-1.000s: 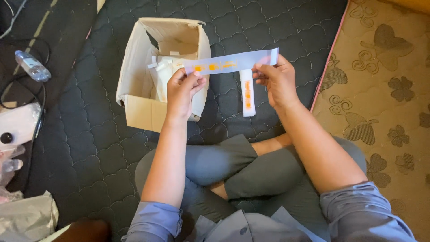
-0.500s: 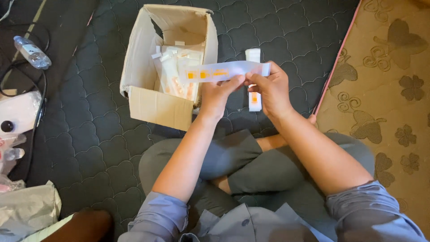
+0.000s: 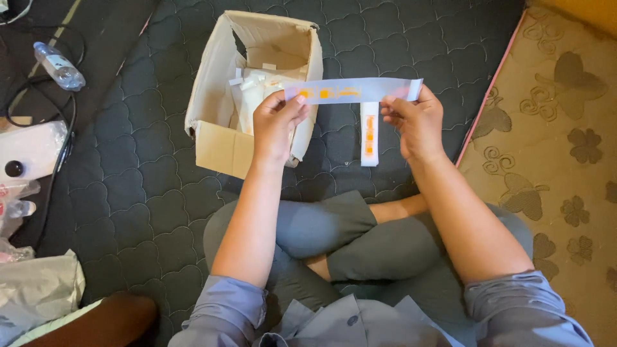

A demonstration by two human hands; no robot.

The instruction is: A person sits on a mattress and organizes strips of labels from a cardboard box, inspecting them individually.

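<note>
While both hands (image 3: 276, 125) pinch it, the strip (image 3: 352, 90) has stretched wider.

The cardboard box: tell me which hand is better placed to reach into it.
Probably the left hand. It sits right over the open cardboard box, pinching the paper strip's left end. The right hand holds the other end, clear of the box, over the quilted mat.

Views: one, worn on my head. Facing: steeply down over my crossed legs and the dark quilted mat (image 3: 160, 212). Range: close; my left hand (image 3: 276, 125) and right hand (image 3: 416, 122) sit mid-frame at arm's length. Top edge: open cardboard box (image 3: 218, 96). Right edge: tan patterned rug (image 3: 553, 167). Shared ground: none, single view.
</note>
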